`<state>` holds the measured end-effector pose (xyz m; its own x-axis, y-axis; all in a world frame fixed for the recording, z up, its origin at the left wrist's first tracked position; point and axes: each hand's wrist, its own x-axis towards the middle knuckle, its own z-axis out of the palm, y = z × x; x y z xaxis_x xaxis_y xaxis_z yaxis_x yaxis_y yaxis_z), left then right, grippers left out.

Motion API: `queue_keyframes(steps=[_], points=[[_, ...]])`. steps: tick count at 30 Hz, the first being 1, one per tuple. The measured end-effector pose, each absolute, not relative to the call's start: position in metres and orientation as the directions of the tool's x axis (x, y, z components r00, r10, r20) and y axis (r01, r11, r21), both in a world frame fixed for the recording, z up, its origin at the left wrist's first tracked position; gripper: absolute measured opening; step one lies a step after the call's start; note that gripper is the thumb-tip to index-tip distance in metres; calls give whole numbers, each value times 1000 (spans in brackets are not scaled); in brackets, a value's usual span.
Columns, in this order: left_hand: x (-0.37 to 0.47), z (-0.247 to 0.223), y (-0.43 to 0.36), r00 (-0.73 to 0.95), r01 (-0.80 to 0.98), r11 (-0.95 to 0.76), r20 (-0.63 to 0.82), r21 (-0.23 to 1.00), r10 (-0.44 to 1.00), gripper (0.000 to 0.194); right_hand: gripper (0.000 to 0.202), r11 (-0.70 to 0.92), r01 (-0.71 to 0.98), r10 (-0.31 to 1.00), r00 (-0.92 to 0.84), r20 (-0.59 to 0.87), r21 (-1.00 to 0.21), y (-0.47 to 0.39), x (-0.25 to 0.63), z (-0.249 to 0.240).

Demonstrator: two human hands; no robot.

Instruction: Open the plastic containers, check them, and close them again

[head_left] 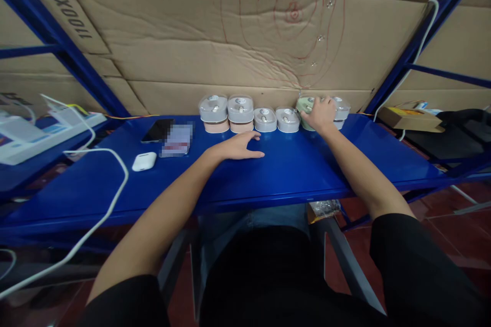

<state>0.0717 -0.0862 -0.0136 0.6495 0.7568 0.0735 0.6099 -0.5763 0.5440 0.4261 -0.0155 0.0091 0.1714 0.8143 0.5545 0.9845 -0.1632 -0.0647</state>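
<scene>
My right hand (322,113) reaches to the back of the blue table, its fingers curled over a small green container (306,106) with a clear lid. To its right stands another clear-lidded container (341,108), partly covered by the hand. My left hand (242,147) rests on its side on the tabletop, fingers apart and holding nothing. Just behind it are two stacks, each with a clear-lidded grey box over a pink one: a left stack (214,112) and a right stack (241,112). Between the stacks and my right hand sit two single grey containers, one (265,120) beside the other (288,120).
A dark phone (157,131), a second phone with a blurred screen (177,139) and a white earbud case (144,161) lie at left. A white cable (121,168) crosses the table's left side. Cardboard (184,36) walls the back; a small carton (412,118) lies right.
</scene>
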Motion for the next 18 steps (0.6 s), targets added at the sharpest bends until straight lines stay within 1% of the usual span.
queue_keyframes(steps=[4,7,9,11,13,16,18], points=[[72,-11,-88,649,626,-583,68,517,758,91,66,-162,986,796,149,587,-30,-16,426,8],[72,-11,-88,648,632,-586,69,508,759,91,69,-150,988,786,145,601,-42,-18,429,9],[72,-12,-87,655,627,-597,77,502,752,89,72,-114,993,778,112,618,-37,-21,431,11],[72,-13,-86,660,621,-606,86,497,747,88,73,-16,1000,774,26,632,-21,-24,430,14],[72,-14,-85,657,622,-606,91,496,748,87,75,154,988,782,-132,609,16,-28,424,16],[72,-15,-84,655,625,-605,90,493,750,89,86,408,909,789,-397,469,84,-31,409,12],[72,-15,-84,658,626,-608,87,488,748,90,96,477,873,801,-479,360,99,-31,400,4]])
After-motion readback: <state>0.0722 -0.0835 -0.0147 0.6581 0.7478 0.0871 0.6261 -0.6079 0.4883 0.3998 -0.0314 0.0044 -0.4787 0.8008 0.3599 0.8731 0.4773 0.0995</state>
